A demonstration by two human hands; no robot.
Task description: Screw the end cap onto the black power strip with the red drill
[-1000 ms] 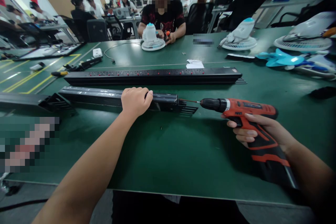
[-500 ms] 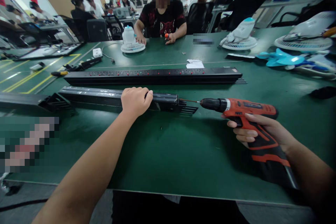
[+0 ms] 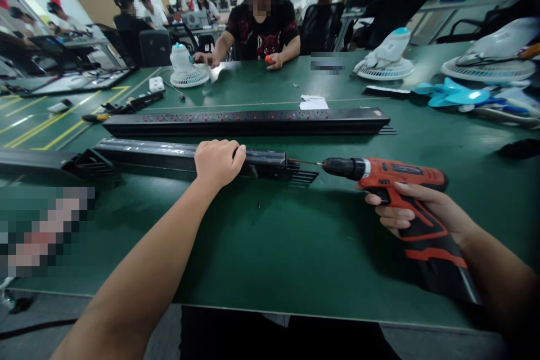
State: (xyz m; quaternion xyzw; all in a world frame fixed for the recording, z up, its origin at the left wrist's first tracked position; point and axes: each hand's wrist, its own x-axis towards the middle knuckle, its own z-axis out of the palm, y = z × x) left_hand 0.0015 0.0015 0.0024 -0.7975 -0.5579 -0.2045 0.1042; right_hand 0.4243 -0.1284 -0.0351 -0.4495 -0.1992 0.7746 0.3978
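My left hand is closed over the top of a long black power strip lying on the green table, gripping it near its right end. My right hand is wrapped round the grip of a red and black cordless drill. The drill lies level and points left, and its thin bit reaches the ribbed right end of the strip. A tiny dark speck, perhaps a screw, lies on the table below the strip.
A second long black power strip lies parallel behind the first. Across the table a person in a black shirt holds a small white fan. More white fans, blue fan blades and a paper slip lie far right.
My hands, the strip and the drill have stayed put. The person across the table has slid the small white fan to the left.
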